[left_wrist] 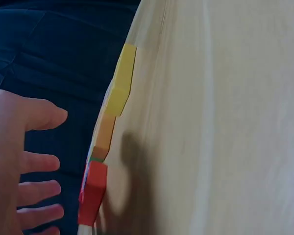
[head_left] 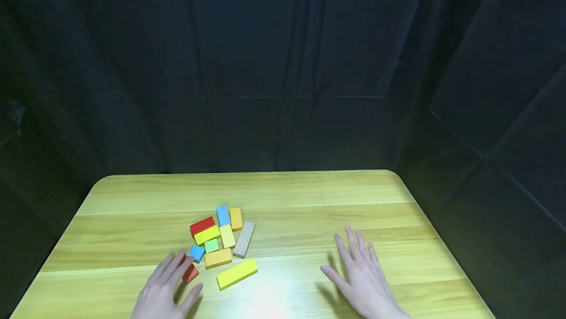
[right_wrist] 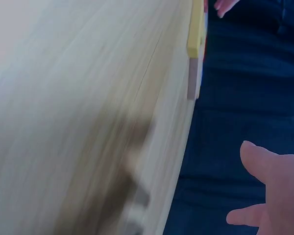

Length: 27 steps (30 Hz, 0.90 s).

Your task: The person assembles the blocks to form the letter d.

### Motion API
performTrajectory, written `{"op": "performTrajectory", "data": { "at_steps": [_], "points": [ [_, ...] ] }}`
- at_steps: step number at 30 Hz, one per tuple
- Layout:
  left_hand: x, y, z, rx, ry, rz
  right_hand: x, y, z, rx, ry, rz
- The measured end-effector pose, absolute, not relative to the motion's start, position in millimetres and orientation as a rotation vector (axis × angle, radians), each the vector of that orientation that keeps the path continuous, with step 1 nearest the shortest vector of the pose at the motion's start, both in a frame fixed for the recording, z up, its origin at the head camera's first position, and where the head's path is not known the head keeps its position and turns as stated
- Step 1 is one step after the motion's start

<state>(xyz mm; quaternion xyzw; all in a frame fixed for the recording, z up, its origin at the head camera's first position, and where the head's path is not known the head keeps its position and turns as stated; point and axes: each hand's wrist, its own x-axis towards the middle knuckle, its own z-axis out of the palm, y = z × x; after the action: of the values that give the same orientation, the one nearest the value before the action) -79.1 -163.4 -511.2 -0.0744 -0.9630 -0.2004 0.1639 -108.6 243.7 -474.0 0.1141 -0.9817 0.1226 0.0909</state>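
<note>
The left hand covers part of the red block in the head view, and its wrist runs off the bottom edge. The right hand is cut there too. In the left wrist view the hand is cropped at the left edge and the blocks show edge-on only. The right wrist view is blurred: the table smears, only fingertips show, and the blocks are thin slivers.
</note>
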Motion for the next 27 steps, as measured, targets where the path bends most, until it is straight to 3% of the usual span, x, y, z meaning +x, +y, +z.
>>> {"op": "performTrajectory", "data": {
  "at_steps": [17, 27],
  "points": [
    [-85, -128, -524, -0.119, -2.584, -1.048, -113, 213, -489, 0.375, -2.816, 0.926],
    [-91, -124, -539, -0.236, -2.585, -1.107, -121, 196, -496, 0.343, -2.796, 1.341]
  ]
}}
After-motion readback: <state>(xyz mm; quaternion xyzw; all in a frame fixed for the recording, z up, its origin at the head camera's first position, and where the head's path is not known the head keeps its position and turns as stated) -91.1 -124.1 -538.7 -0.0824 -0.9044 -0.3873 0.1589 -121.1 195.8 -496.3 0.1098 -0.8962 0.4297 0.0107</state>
